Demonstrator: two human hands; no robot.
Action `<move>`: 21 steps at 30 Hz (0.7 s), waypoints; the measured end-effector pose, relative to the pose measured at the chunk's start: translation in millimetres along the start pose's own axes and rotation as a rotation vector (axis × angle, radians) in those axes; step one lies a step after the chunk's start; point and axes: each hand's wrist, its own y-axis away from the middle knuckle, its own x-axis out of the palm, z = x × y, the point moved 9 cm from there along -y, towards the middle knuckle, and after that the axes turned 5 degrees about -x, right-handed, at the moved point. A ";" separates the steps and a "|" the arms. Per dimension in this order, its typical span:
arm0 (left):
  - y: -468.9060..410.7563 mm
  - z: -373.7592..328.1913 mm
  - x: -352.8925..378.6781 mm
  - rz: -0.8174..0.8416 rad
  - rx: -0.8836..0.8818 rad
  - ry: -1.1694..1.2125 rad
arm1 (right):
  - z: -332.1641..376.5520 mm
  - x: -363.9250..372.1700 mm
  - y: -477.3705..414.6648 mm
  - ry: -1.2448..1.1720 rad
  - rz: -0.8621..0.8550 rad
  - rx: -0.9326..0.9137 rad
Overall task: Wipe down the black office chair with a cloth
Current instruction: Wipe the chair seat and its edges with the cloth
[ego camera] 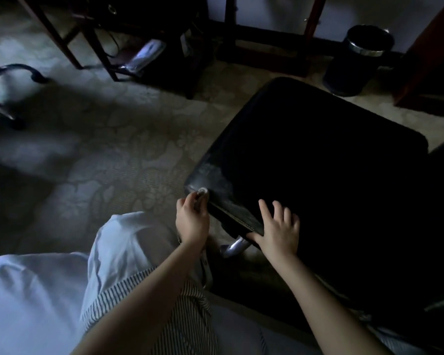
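Observation:
The black office chair seat fills the right half of the dim view, with a dusty sheen on its near left corner. My left hand is at that corner, its fingers curled round a small pale wad, apparently the cloth, pressed against the seat's edge. My right hand lies flat on the seat's near edge with fingers spread and the thumb hooked over the rim. A chrome part of the chair frame shows just below the seat between my hands.
Patterned carpet covers the floor to the left. A dark wooden desk frame stands at the back, a black waste bin at the back right. Another chair's wheeled base sits far left. My knees in pale clothing are at the bottom left.

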 end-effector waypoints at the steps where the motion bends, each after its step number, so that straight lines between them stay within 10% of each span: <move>1: -5.0 -1.6 3.8 0.006 0.004 -0.012 | 2.6 2.5 -4.1 -0.021 0.026 0.010; 15: 7.7 -30.8 30.7 0.005 0.405 -0.165 | 17.1 2.9 -28.5 -0.156 -0.110 0.041; 21: -44.4 -7.7 15.8 -0.121 0.046 -0.088 | 14.2 5.7 -30.4 -0.166 -0.052 0.020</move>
